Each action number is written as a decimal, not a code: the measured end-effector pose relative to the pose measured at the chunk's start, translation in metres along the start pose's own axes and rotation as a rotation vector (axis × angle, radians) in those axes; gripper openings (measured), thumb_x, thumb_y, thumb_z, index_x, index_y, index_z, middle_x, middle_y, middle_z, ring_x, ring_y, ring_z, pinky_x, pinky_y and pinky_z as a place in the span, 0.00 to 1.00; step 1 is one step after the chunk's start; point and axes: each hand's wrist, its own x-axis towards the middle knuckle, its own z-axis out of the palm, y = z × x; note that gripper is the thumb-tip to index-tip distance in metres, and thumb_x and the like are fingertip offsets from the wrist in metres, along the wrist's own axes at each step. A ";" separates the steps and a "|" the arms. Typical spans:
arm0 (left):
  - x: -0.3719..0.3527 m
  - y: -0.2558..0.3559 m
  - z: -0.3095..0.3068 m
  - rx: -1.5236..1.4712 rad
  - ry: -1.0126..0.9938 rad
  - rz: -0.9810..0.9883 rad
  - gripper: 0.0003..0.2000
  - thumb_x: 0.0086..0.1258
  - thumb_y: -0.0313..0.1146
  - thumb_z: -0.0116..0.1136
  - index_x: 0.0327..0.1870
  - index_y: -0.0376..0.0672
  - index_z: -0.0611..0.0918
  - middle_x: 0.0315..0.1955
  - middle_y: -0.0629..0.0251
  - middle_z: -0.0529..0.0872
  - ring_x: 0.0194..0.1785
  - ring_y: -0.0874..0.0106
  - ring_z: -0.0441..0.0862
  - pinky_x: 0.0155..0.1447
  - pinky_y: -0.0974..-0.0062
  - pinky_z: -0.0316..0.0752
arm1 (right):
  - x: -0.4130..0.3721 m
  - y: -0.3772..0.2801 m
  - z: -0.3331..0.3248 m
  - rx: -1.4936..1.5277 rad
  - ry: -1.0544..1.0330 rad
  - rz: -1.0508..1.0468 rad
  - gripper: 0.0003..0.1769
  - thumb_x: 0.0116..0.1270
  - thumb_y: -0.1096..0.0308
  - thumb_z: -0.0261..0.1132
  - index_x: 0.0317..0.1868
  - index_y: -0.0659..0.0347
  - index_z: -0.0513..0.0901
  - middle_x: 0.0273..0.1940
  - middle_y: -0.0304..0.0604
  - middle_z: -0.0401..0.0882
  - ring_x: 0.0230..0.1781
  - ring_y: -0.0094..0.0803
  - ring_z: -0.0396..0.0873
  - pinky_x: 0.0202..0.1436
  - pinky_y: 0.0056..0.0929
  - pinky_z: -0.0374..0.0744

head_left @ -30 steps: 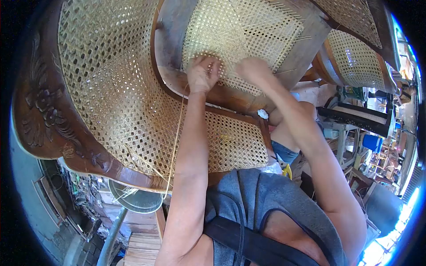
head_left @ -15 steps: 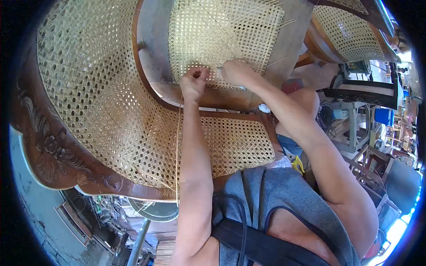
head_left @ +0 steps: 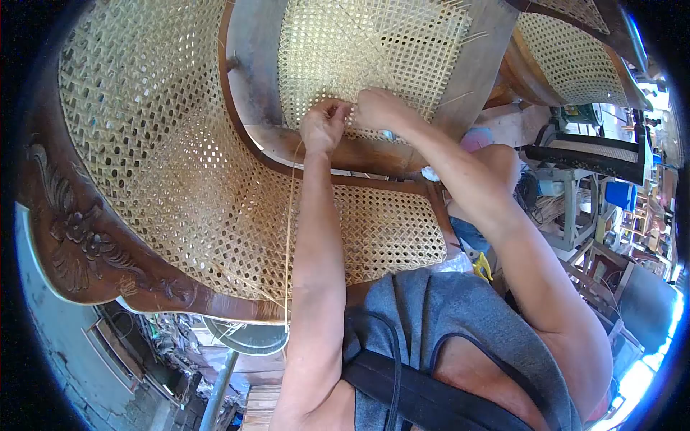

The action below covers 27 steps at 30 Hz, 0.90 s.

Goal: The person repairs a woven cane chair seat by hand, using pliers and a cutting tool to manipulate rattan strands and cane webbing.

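Observation:
A woven cane panel (head_left: 345, 54) fills the opening of a wooden chair frame (head_left: 253, 79) in front of me. At its lower edge my left hand (head_left: 325, 129) is closed in a pinch, with thumb and forefinger together. A long cane strand (head_left: 290, 237) trails from it, down beside my forearm and over the seat. Close by on the right, my right hand (head_left: 381, 111) is curled shut against the weave, knuckles up; what its fingers hold is hidden. Loose strand ends (head_left: 471, 36) stick out along the panel's right side.
A large cane-woven back (head_left: 158, 165) with a carved wooden rim (head_left: 79, 230) curves along the left. Beneath my arms lies another cane section (head_left: 392, 226). A basin (head_left: 248, 337) stands lower left. Yellow-handled scissors (head_left: 481, 267) rest near my lap. More chair frames (head_left: 589, 147) stand at right.
Both hands have shifted slightly right and remain close together at the panel's lower edge. The panel and chair frame also appear slightly farther right and lower in view.

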 end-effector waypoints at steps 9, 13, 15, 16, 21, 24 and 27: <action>-0.013 0.005 0.017 -0.137 0.188 0.132 0.04 0.58 0.27 0.67 0.34 0.41 0.85 0.31 0.56 0.85 0.33 0.63 0.86 0.40 0.67 0.81 | -0.003 0.017 0.016 -0.047 0.113 0.006 0.17 0.69 0.64 0.54 0.42 0.68 0.85 0.46 0.58 0.84 0.47 0.50 0.84 0.52 0.45 0.80; -0.017 0.005 0.023 0.070 0.213 0.196 0.07 0.60 0.29 0.63 0.38 0.42 0.84 0.34 0.57 0.84 0.34 0.57 0.84 0.40 0.62 0.80 | -0.027 0.062 -0.013 0.007 0.096 0.055 0.19 0.72 0.61 0.53 0.39 0.66 0.86 0.41 0.59 0.84 0.42 0.51 0.84 0.50 0.48 0.80; -0.016 0.011 0.027 0.083 0.233 0.187 0.08 0.60 0.29 0.62 0.40 0.41 0.83 0.35 0.56 0.84 0.35 0.57 0.83 0.40 0.62 0.80 | -0.030 0.079 -0.020 -0.019 0.144 0.015 0.20 0.73 0.59 0.52 0.37 0.66 0.85 0.38 0.60 0.84 0.40 0.52 0.84 0.49 0.50 0.80; -0.017 0.014 0.029 0.099 0.254 0.174 0.09 0.61 0.30 0.62 0.42 0.41 0.83 0.37 0.55 0.84 0.35 0.56 0.83 0.40 0.61 0.79 | -0.033 0.081 -0.021 -0.047 0.201 -0.035 0.22 0.73 0.58 0.51 0.34 0.67 0.85 0.35 0.60 0.83 0.38 0.53 0.84 0.49 0.51 0.80; -0.007 0.044 0.030 -0.134 0.182 0.451 0.10 0.64 0.28 0.61 0.45 0.40 0.84 0.39 0.58 0.85 0.33 0.64 0.82 0.38 0.69 0.79 | -0.047 0.073 -0.025 -0.036 0.325 -0.175 0.26 0.75 0.55 0.50 0.30 0.68 0.83 0.30 0.60 0.82 0.35 0.56 0.82 0.46 0.52 0.79; -0.004 0.042 0.033 -0.641 -0.096 0.026 0.06 0.65 0.27 0.64 0.40 0.39 0.86 0.36 0.65 0.87 0.32 0.77 0.79 0.36 0.78 0.76 | -0.037 0.066 -0.024 0.017 0.276 -0.123 0.22 0.73 0.56 0.53 0.30 0.66 0.82 0.31 0.60 0.81 0.36 0.57 0.81 0.44 0.53 0.78; 0.000 0.028 0.018 -0.618 0.014 0.046 0.02 0.64 0.26 0.67 0.35 0.39 0.88 0.29 0.71 0.87 0.30 0.85 0.76 0.34 0.83 0.73 | -0.016 0.059 -0.007 0.075 0.097 -0.081 0.17 0.68 0.61 0.55 0.32 0.67 0.83 0.34 0.61 0.82 0.38 0.54 0.83 0.46 0.52 0.79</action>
